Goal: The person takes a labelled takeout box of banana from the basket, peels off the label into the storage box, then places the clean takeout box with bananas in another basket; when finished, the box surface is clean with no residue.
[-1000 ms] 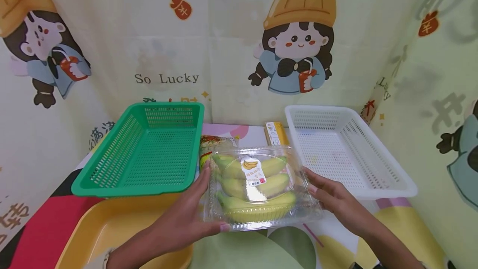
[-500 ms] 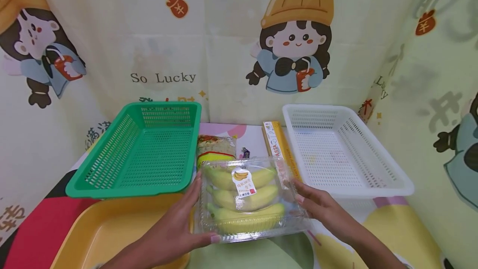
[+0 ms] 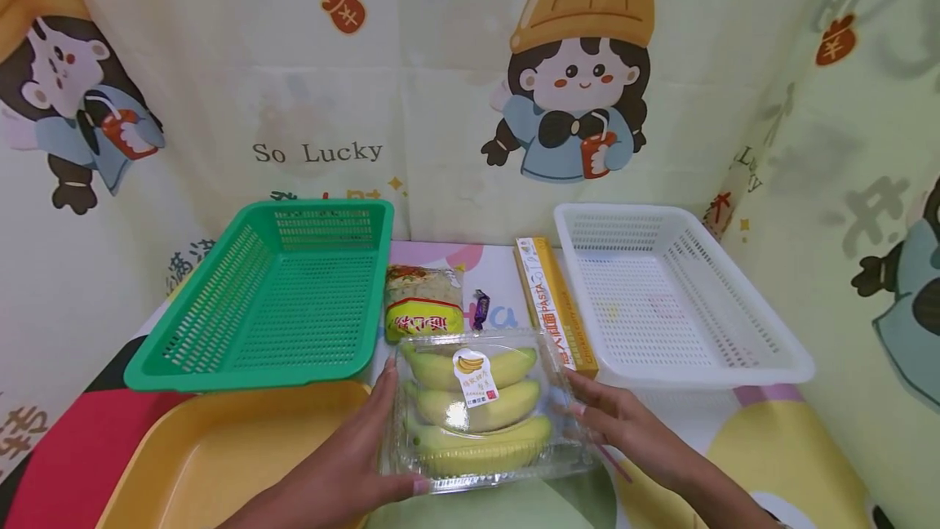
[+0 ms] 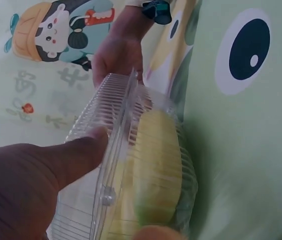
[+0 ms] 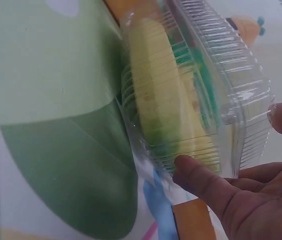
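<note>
A clear plastic clamshell box (image 3: 507,478) with yellow bananas (image 3: 477,406) inside and a white banana sticker (image 3: 476,378) on its lid lies between both hands, close over the table. My left hand (image 3: 341,455) grips its left end, the thumb along the near lower corner. The right hand (image 3: 635,427) holds the opposite end, with fingers against the side wall. In the left wrist view the left thumb presses the box's lid seam. In the right wrist view one right fingertip (image 5: 183,162) touches the ribbed bottom part, and the thumb is near the lid.
Behind the box lie a noodle packet (image 3: 426,304), a small purple-wrapped candy (image 3: 481,310) and a yellow pasta box (image 3: 554,308). A green basket (image 3: 257,380) stands left, a white basket (image 3: 723,378) right. A yellow basin (image 3: 191,464) sits near left.
Both hands have brought the banana box down and toward the body, slightly left. The noodle packet, candy and pasta box behind it now show more fully.
</note>
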